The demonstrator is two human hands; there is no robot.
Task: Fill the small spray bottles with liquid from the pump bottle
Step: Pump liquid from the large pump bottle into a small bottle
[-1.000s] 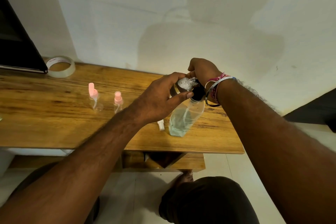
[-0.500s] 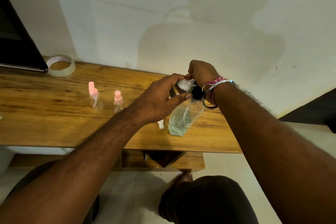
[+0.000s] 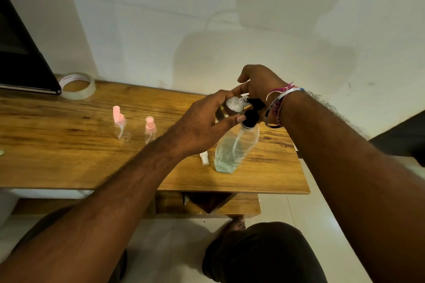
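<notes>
The clear pump bottle stands near the table's right end, partly filled with pale green liquid. Its black pump head sits under my right hand, whose fingers curl down over it. My left hand pinches a small clear bottle, tilted with its mouth at the pump's nozzle; foamy liquid shows inside. Two small spray bottles with pink tops stand to the left. A white spray top lies beside the pump bottle's base.
A roll of clear tape lies at the back left beside a black screen. The wooden table ends just right of the pump bottle, with a lower shelf beneath. My knee shows below the front edge.
My right hand has lifted slightly and the black pump head now shows beneath it. My left hand keeps the small bottle at the nozzle.
</notes>
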